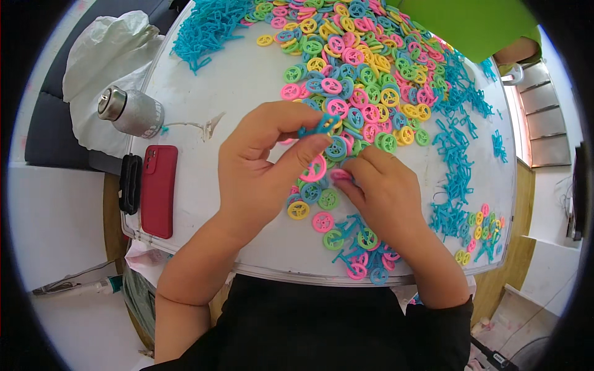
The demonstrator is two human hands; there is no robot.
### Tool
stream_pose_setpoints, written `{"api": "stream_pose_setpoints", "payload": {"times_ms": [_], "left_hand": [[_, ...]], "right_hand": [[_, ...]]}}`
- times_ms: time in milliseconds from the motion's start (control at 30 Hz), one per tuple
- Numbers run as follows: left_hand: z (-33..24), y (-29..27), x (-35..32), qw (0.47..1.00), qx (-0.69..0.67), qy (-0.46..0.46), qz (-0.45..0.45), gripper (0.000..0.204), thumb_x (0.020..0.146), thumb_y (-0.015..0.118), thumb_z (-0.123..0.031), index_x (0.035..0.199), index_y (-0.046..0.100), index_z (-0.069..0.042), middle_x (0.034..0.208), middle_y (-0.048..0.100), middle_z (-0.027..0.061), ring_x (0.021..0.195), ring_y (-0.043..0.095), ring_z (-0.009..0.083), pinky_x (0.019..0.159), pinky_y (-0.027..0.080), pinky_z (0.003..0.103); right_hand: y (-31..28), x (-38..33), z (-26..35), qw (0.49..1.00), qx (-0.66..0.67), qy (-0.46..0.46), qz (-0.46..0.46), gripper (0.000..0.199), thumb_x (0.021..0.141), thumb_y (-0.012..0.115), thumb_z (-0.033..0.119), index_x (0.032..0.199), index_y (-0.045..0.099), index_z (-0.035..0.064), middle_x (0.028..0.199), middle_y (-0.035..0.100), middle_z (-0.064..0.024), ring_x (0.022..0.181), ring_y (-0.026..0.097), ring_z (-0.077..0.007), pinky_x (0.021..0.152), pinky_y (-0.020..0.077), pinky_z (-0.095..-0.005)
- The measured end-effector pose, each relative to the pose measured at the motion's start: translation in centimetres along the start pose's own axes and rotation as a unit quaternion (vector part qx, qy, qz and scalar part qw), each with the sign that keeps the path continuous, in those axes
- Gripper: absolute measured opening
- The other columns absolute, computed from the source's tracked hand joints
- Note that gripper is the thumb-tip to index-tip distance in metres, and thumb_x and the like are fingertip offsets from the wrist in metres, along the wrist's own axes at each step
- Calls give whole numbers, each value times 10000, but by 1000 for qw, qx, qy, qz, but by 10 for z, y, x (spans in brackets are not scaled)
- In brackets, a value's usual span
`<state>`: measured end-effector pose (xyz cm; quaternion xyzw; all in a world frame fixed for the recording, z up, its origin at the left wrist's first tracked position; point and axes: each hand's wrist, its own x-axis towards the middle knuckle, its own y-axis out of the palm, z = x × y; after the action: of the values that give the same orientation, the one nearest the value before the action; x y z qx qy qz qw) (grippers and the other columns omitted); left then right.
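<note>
Above the near middle of the table, my left hand (266, 151) is closed, thumb and forefinger pinching a blue plastic frame (320, 127). A pink wheel (314, 169) shows just under that thumb; whether it is joined to the frame I cannot tell. To its right, my right hand (387, 191) is closed in a pinch on another pink wheel (340, 175), partly covered by the fingers. Loose wheels in pink, yellow, green and blue lie beneath and between both hands. Close to my right wrist, wheels with blue frames attached (359, 247) sit near the table's edge.
A big heap of coloured wheels (365, 68) spreads over the white table (204, 93). Blue frames are piled at far left (207, 31) and along the right (455, 161). A red phone (159, 191) and a grey bottle (133, 111) are at left. Someone in green stands at far right.
</note>
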<state>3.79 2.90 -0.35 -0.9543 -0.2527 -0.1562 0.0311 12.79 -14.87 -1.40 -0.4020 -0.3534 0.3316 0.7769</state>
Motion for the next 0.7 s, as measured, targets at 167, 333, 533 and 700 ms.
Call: {"api": "stream_pose_setpoints", "payload": {"times_ms": [167,333,533,700], "left_hand": [[11,6,-3,998,35,43,23,230,805,763,12,1027,710,-18,1031,697,80,982,655,189,861,512,312],[6,14,-8,992,83,44,90,228,804,766,-22,1028,730,-42,997,723,108,965,690,242,852,527,334],[3,20,-15,990,76,13,121,246,797,768,26,1033,721,-28,1076,704,129,1007,672,218,879,522,327],[4,21,-21,968,199,117,100,265,769,788,6,1023,733,-48,1044,702,150,917,690,264,785,544,334]], "right_hand": [[-14,-1,-8,987,152,28,32,158,823,764,84,946,673,40,856,662,-70,731,668,-204,584,507,-313],[-39,-5,-11,784,573,239,-19,231,874,728,22,1088,651,-21,886,708,-76,745,681,-136,688,572,-269],[-25,-6,-5,731,640,234,-32,177,935,688,95,1078,641,2,968,694,-67,820,690,-151,762,590,-305],[-24,-8,-2,695,659,286,-33,139,983,615,125,1038,589,0,963,679,-98,818,703,-172,740,630,-330]]}}
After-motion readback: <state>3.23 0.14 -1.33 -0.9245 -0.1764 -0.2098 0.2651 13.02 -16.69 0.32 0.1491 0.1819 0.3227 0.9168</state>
